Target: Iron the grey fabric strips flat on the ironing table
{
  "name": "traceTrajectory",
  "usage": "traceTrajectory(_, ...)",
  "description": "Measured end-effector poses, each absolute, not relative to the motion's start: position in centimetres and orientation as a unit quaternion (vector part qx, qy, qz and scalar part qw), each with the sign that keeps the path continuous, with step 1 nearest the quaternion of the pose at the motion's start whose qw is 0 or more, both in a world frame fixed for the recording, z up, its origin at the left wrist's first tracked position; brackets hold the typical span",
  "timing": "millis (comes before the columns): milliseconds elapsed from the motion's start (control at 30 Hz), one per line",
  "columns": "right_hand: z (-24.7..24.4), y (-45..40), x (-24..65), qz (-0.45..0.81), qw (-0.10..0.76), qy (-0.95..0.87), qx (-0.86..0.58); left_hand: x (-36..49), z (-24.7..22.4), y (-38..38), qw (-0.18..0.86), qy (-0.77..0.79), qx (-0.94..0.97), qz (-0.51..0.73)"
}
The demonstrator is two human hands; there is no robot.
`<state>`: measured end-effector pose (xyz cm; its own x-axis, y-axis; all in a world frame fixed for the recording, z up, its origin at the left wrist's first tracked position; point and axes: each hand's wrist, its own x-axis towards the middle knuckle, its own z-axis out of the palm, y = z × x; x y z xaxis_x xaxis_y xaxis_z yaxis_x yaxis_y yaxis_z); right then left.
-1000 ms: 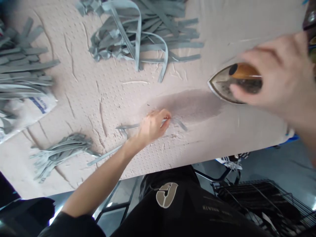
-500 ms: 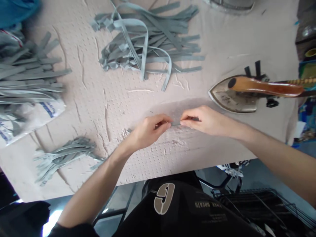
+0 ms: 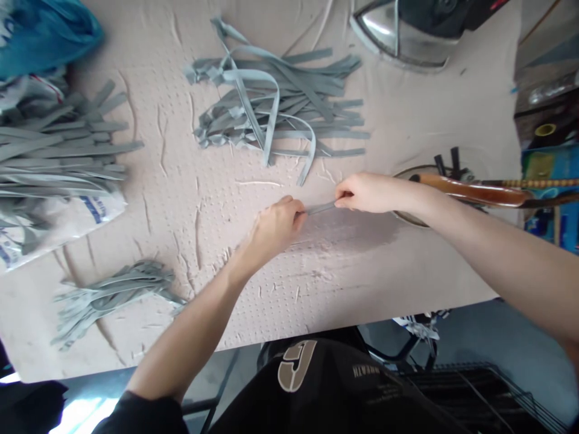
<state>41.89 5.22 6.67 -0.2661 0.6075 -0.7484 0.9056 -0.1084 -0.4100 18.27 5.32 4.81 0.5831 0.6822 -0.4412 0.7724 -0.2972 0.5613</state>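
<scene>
A grey fabric strip (image 3: 321,208) is stretched between my two hands, just above the pale padded table (image 3: 362,265). My left hand (image 3: 283,226) pinches one end of it, and my right hand (image 3: 357,193) grips the other. Beyond them lies a loose pile of grey strips (image 3: 280,102), with a few curled over the top. An iron with a wooden handle (image 3: 474,190) stands at the right, partly hidden by my right forearm.
A second iron (image 3: 402,30) is at the top right. More grey strips (image 3: 58,144) lie over a plastic bag (image 3: 104,208) at the left, below a blue bag (image 3: 54,36). A small strip bundle (image 3: 117,289) rests near the front left.
The view has shifted, showing more of the second iron. Both hands have moved away from the table's front edge, and more of the strip shows between them.
</scene>
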Motion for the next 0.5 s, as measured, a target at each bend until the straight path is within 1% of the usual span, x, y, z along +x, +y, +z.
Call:
traceTrajectory(67,6.5,6.1,41.6,-0.383,0.215,0.673,0.594,19.4,4.3,5.4,0.342,0.471,0.808,-0.087)
traceTrajectory(133,7.6,6.3,41.7,-0.281,0.238,0.707,0.604,20.4,4.0,5.3,0.326,0.474,0.810,-0.112)
traceTrajectory(200,9.7,5.5,42.7,-0.204,0.201,0.730,0.621,21.0,4.0,5.2,0.319,0.477,0.808,-0.134)
traceTrajectory(300,13.2,2.5,46.3,-0.142,0.094,0.743,0.648,21.3,4.2,5.0,0.316,0.490,0.797,-0.155)
traceTrajectory(333,14.0,1.3,47.9,-0.113,0.094,0.744,0.652,21.3,4.3,5.0,0.317,0.495,0.793,-0.158)
traceTrajectory(400,14.5,-1.1,50.9,-0.075,0.159,0.732,0.658,21.2,4.5,5.0,0.325,0.507,0.782,-0.162)
traceTrajectory(500,13.1,-3.3,53.9,-0.076,0.264,0.658,0.701,20.8,4.8,5.1,0.339,0.529,0.759,-0.171)
